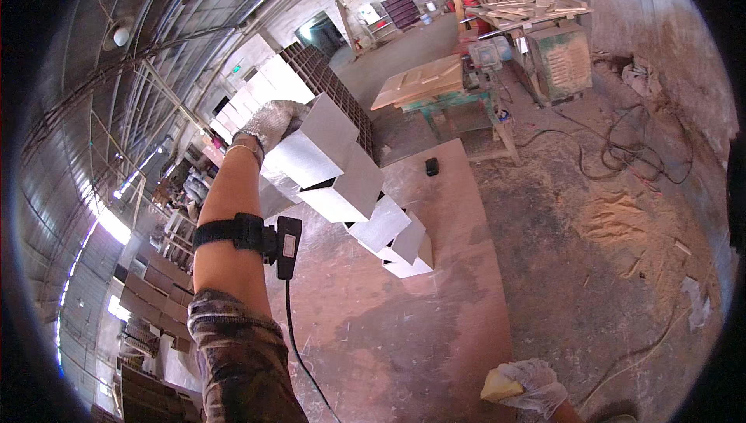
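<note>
Several white box-like pieces (353,186) stand in a staggered, zigzag stack on a reddish-brown board (420,322), with dark gaps between them. My left hand (272,122), in a pale knitted glove, reaches out to the top white box (322,131) and grips its far upper edge. Its fingertips are partly hidden. At the lower right, my right hand (536,384), in a whitish glove, is closed around a yellow sponge-like block (501,386), well apart from the stack. A black device (288,248) with a cable is strapped to my left forearm.
A small black object (432,166) lies on the board. Beyond stands a green-framed worktable (435,85) with wooden panels, beside a dusty machine (561,61). Cables (622,147) and sawdust (622,221) lie on the floor at right. A dark lattice stack (334,89) stands behind the boxes.
</note>
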A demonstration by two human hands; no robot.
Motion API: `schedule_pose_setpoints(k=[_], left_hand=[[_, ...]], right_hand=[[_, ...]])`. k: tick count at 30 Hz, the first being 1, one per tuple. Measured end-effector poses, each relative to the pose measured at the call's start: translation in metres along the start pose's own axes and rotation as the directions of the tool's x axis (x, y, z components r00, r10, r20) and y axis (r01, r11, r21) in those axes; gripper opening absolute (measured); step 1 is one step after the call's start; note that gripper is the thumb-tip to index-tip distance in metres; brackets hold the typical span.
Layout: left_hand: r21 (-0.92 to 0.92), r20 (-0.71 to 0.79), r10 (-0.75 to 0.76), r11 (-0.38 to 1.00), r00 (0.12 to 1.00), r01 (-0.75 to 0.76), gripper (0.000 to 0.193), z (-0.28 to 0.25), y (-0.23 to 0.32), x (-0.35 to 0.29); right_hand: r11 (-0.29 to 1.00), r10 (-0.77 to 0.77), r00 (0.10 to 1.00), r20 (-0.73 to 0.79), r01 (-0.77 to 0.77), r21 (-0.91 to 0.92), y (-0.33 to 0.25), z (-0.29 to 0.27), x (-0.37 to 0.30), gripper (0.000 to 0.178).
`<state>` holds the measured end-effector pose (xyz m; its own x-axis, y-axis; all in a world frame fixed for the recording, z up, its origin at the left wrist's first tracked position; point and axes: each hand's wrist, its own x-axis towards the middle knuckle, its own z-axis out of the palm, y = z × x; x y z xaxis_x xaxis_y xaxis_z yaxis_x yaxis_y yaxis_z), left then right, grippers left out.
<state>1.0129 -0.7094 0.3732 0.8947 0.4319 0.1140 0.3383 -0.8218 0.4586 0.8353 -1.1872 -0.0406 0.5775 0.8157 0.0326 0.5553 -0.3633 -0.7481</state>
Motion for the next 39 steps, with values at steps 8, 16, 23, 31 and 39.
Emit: schedule_pose_setpoints(k=[8,16,23,31,39], left_hand=[[-0.247,-0.115,0.139,0.955,0.984,-0.164,0.029,0.0,0.016,-0.043],[0.258,-0.59,0.54,0.831,0.6,-0.493,0.029,0.015,-0.017,-0.105],[0.591,-0.485,0.625,0.75,0.611,-0.298,0.029,0.07,-0.093,-0.147],[0.545,-0.485,0.619,0.766,0.617,-0.34,0.042,0.024,-0.052,-0.12],[0.088,-0.072,0.183,0.98,0.98,-0.177,0.052,-0.005,0.024,-0.116]], right_hand=[[0.997,-0.051,0.994,-0.099,0.055,0.046,0.005,-0.003,0.003,0.066],[0.999,-0.047,0.984,-0.172,0.043,-0.024,-0.006,-0.015,0.01,0.066],[0.99,-0.071,0.98,-0.188,0.092,0.103,-0.021,-0.006,0.017,0.062],[0.978,-0.087,0.981,-0.175,0.118,0.172,-0.032,0.009,0.017,0.062],[0.838,0.053,0.986,-0.157,0.041,0.543,-0.046,0.002,0.016,0.051]])
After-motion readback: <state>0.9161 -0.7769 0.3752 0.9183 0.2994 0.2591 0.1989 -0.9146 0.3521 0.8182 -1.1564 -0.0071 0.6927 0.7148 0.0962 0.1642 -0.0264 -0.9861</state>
